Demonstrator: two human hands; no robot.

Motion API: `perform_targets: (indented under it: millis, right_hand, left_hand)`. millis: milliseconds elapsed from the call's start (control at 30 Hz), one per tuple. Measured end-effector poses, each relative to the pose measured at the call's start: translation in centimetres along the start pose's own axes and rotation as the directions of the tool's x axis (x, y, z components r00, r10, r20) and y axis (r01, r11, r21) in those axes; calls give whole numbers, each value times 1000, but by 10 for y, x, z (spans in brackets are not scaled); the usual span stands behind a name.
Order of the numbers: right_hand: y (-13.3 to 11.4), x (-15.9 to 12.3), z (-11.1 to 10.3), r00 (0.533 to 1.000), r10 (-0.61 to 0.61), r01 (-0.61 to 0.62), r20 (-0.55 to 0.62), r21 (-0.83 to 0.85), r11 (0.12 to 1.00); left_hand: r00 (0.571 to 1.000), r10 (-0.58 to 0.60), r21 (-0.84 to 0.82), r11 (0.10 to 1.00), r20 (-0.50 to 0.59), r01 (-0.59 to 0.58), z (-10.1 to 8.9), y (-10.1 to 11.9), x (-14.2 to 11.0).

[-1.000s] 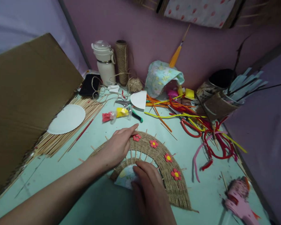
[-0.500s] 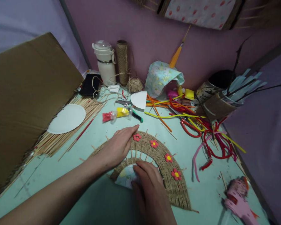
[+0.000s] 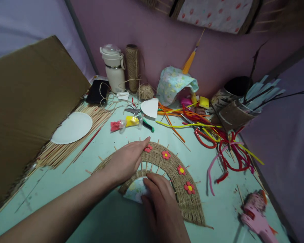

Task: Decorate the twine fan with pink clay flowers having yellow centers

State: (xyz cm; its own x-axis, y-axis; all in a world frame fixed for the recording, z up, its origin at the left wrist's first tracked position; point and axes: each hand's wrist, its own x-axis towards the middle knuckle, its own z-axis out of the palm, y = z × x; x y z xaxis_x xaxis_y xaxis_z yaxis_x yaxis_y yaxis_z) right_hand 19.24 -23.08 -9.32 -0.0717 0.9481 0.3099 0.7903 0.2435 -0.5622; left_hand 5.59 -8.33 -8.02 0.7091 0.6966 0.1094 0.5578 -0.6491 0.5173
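A half-round woven twine fan (image 3: 172,152) with thin stick ribs lies on the table in front of me. Several red clay flowers run along its outer band; the ones toward the right have yellow centres. At the leftmost red flower (image 3: 148,148), which shows no yellow centre, my left hand (image 3: 128,160) is closed, its fingertips touching the petals; part of its fingers is hidden. My right hand (image 3: 160,197) rests with fingers stretched over the fan's inner half-circle, partly covering its pale blue floral cloth (image 3: 136,190).
Beyond the fan lie red and yellow clay packets (image 3: 125,123) and pruning shears (image 3: 147,125). Pipe cleaners and red-handled scissors (image 3: 205,140) are heaped at right, above a pink glue gun (image 3: 257,216). Cardboard (image 3: 35,111) and thin sticks (image 3: 73,148) stand left; a white bottle (image 3: 115,72) is behind.
The view has shifted very slightly. Both hands keep nearly the same places on the fan, and nothing has been picked up or let go.
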Motion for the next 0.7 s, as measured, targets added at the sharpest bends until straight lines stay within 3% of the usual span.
perform_targets:
  millis: [100,267,400,533,700]
  right_hand:
    - [0,-1,0,1000,5,-5,-6,-4,1000]
    - [-2,-1,0,1000,15,-15,-4,8,1000]
    - [-2,-1,0,1000,24,-24,5,6,1000]
    - [-3,-1,0,1000,23,-23,-4,6,1000]
    - [-4,0,-1,1000,27,-27,10,15,1000]
  left_hand:
    - [1000,23,26,999,20,-23,-3,1,0]
    - [998,27,131,991,-48,-20,-10,5,-8]
    - [997,58,232,970,56,-69,-8,9,-16]
    - [993,91,281,953,81,-110,-3,7,-18]
    - [988,137,258,959,-68,-115,-5,7,-17]
